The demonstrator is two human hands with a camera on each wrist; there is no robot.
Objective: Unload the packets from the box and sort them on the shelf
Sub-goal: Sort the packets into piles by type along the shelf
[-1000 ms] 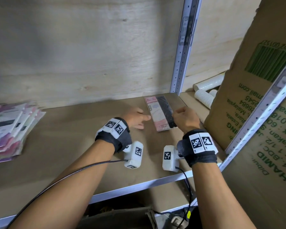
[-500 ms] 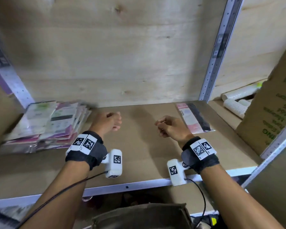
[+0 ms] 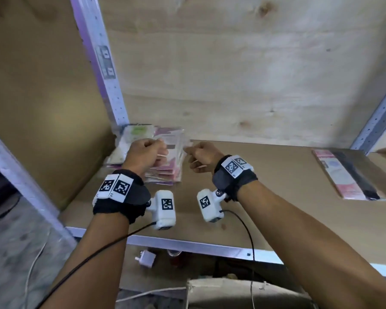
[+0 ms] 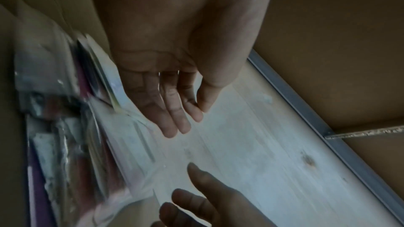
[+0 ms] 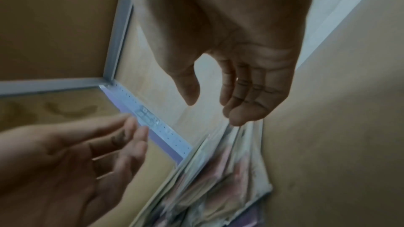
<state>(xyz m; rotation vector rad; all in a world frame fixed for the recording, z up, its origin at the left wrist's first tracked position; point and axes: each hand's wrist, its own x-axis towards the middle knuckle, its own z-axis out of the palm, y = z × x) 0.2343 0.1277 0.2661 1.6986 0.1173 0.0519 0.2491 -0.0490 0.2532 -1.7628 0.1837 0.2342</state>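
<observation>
A stack of pink and white packets (image 3: 165,168) lies at the back left of the shelf board (image 3: 276,197). My left hand (image 3: 158,150) hovers over the stack with relaxed fingers and holds nothing; the left wrist view shows this hand (image 4: 190,118) empty beside the stack (image 4: 65,127). My right hand (image 3: 191,152) sits just right of the stack, also empty. In the right wrist view its fingertips (image 5: 238,120) are close to the stack's (image 5: 218,179) upper edge. A single pink-and-black packet (image 3: 348,177) lies flat at the shelf's right.
A cardboard panel (image 3: 42,108) stands left of the stack behind a metal upright (image 3: 103,63); another upright (image 3: 383,114) is at the right. Plywood backs the shelf. Below the front rail (image 3: 187,244) are a white plug (image 3: 146,258) and a brown box rim (image 3: 232,286).
Both hands let go of the pink-and-black packet, which stays at the right, and moved left across the shelf to the stack. The view swung left with them.
</observation>
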